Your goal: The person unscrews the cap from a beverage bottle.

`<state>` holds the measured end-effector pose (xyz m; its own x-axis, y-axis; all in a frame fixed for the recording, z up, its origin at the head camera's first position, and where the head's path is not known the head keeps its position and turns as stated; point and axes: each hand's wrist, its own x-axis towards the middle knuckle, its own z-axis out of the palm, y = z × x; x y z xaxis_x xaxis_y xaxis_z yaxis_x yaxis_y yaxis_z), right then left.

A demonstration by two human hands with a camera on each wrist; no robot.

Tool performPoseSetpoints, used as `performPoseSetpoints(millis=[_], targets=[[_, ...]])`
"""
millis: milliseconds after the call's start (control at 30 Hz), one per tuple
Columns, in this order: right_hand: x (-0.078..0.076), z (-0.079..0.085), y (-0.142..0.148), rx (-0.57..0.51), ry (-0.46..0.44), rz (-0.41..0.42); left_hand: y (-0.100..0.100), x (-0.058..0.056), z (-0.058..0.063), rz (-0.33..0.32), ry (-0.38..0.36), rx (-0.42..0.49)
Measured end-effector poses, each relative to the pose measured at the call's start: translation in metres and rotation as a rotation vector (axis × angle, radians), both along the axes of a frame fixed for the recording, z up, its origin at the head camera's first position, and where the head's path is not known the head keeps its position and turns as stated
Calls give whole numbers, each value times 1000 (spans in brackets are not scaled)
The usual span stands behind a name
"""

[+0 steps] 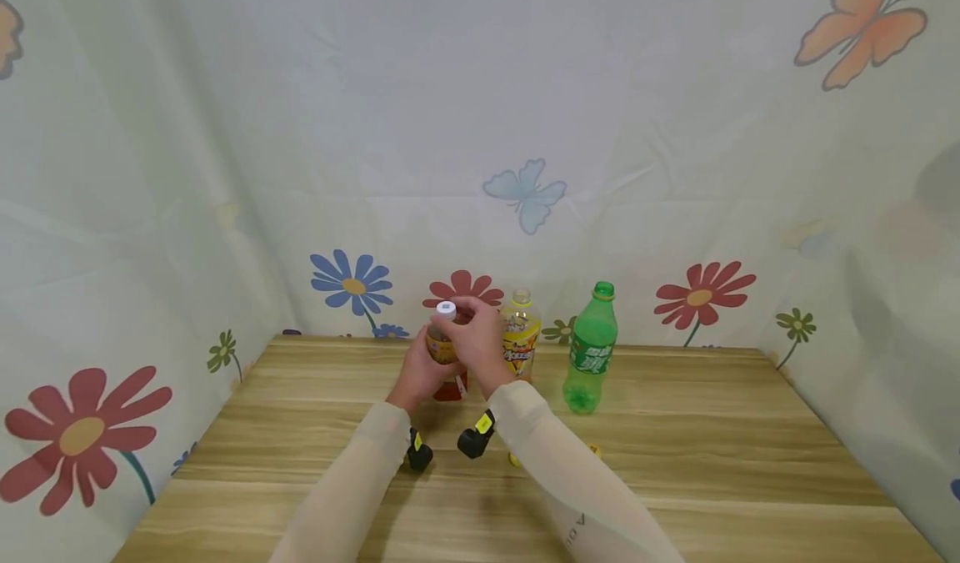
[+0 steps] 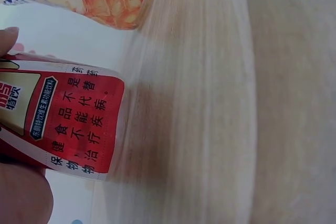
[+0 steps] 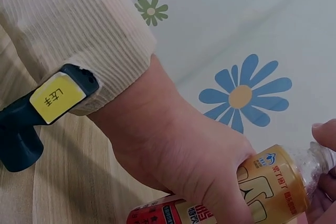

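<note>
My left hand (image 1: 422, 371) grips the body of a drink bottle (image 1: 441, 348) with a gold and red label, holding it roughly upright near the back of the table. At its top is a white cap (image 1: 446, 308), where the fingers and thumb of my right hand (image 1: 480, 334) pinch. In the left wrist view the red lower label (image 2: 79, 124) shows printed characters. The right wrist view has the left hand (image 3: 184, 150) wrapped round the bottle and the clear neck (image 3: 312, 163) between right fingertips; the cap is out of sight there.
Right of the hands stands a clear bottle with a yellow label (image 1: 522, 338), uncapped. Farther right is an uncapped green bottle (image 1: 591, 350). A small yellow item (image 1: 595, 450) lies partly behind the right sleeve on the wooden table (image 1: 712, 463). A floral curtain (image 1: 420, 129) encloses the table.
</note>
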<state>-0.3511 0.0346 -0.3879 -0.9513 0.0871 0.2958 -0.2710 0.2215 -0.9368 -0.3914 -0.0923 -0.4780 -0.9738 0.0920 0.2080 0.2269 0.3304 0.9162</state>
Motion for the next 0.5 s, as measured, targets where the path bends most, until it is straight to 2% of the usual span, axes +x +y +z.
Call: performPoseSetpoints(millis=[300,500], targets=[[-3,-3,-1,-3,24,6,-1,-3,-2,-6,-21,7],[-4,-4,-1,-8,27,20,-1,-1,-5,-21,7,7]])
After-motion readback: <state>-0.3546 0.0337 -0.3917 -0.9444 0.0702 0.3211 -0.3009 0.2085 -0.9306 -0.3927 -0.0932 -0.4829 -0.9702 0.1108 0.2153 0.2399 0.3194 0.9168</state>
